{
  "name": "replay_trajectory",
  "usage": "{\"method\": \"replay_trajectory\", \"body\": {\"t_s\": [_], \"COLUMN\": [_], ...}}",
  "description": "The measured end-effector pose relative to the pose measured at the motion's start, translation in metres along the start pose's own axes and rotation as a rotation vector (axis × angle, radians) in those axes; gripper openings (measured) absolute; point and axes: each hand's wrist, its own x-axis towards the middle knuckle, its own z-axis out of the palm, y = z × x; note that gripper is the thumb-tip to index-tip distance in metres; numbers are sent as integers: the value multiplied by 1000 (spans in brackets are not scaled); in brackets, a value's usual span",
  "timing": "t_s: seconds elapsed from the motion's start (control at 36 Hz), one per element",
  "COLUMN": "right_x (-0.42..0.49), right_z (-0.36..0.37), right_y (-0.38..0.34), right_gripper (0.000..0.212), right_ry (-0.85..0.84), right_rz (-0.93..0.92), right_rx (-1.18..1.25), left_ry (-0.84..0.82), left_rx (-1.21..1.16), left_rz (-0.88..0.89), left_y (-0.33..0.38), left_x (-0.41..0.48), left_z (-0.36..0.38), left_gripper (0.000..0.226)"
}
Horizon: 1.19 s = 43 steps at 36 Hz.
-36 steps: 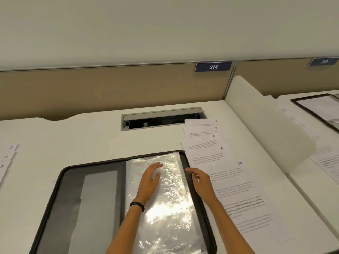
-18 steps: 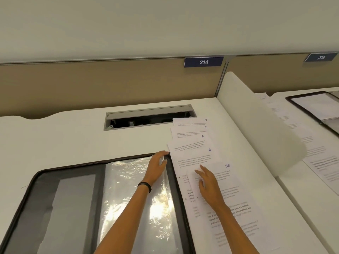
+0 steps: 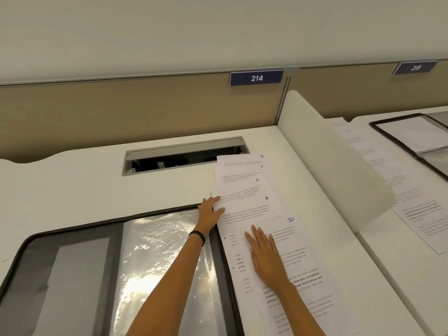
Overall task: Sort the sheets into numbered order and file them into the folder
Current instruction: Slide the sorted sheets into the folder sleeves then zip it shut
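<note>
The left hand [image 3: 210, 212] has straight fingers touching the left edge of the fanned sheets [image 3: 244, 190]; the right hand [image 3: 265, 259] lies flat and open-fingered on sheet 10 [image 3: 291, 229]. Sorting looks to be in hand: the fan along the desk [image 3: 72, 190]'s right edge reads 9, 7, 6, 8, 10, so 6 probably needs pulling next. The open folder [image 3: 31, 275] beside it holds a clear sleeve [image 3: 157, 263], its contents unclear.

Worn on the head, facing forward and down over the white desk [image 3: 84, 190] toward the beige partition [image 3: 121, 110] and its plate [image 3: 256, 78] marked 214. Close in: near enough to read handwritten numbers on the sheets [image 3: 244, 190], with both forearms entering from the bottom edge and the open folder [image 3: 36, 251] cut off at lower left. Wide-angle, reaching the neighbouring desk [image 3: 412, 287] at far right.
</note>
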Motion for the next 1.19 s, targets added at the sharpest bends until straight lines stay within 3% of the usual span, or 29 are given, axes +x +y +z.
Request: {"method": "replay_trajectory", "body": {"t_s": [0.19, 0.44, 0.67, 0.83, 0.97, 1.19], "right_x": [0, 1, 1, 1, -1, -4], "right_z": [-2, -2, -5, -7, -13, -17], "right_y": [-2, -2, -1, 9, 13, 14], "right_gripper": [50, 54, 56, 78, 60, 49], "right_ry": [52, 30, 25, 35, 31, 75], "right_rz": [-6, 17, 39, 49, 87, 155], "right_rx": [99, 127, 203, 198, 195, 228], "left_ry": [138, 261, 270, 328, 277, 152], "left_rx": [-140, -117, -58, -70, -126, 14], "left_rz": [118, 244, 254, 315, 446, 618], "left_y": [6, 23, 41, 55, 69, 81], "left_x": [-7, -4, -2, -4, -10, -22], "left_z": [8, 13, 10, 3, -6, -19], "left_gripper": [31, 14, 19, 21, 33, 60]}}
